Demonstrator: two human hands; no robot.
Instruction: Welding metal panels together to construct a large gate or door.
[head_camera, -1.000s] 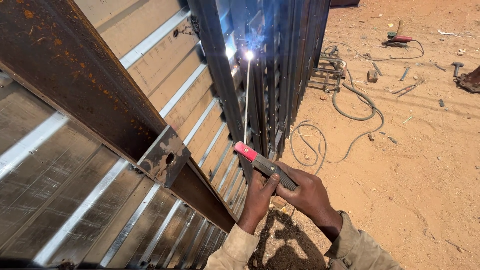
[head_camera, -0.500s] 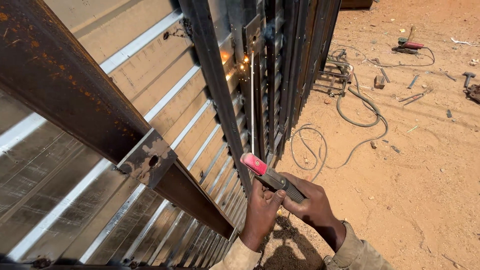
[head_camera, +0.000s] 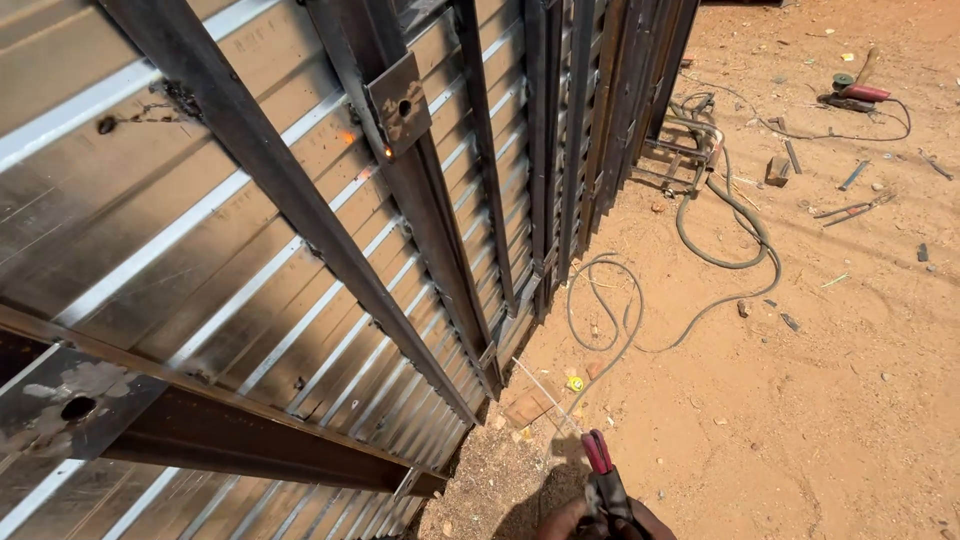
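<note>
The electrode holder sits at the bottom edge of the view, right of centre. Its red-tipped clamp points up and left, and a thin welding rod runs from the clamp up and left toward the foot of the gate. The rod tip is near the lower steel frame but is apart from it; no arc shows at the tip.

Only the tops of the hands show, at the frame's bottom edge. The right hand is closed around the rear of the holder. The left hand lies just beside the holder on its left; whether it grips the holder cannot be told.

The gate fills the left half of the view. It consists of corrugated sheet panels backed by dark steel bars. A small plate with a hole is fixed to one bar, and an orange glowing spot lies just below that plate. A second holed plate sits at the lower left.

Sandy ground covers the right half. A cable lies in loops on it near the gate's foot. Farther off at the upper right lie a red-handled tool and scattered metal scraps. A small yellow object lies on the sand beside the rod.
</note>
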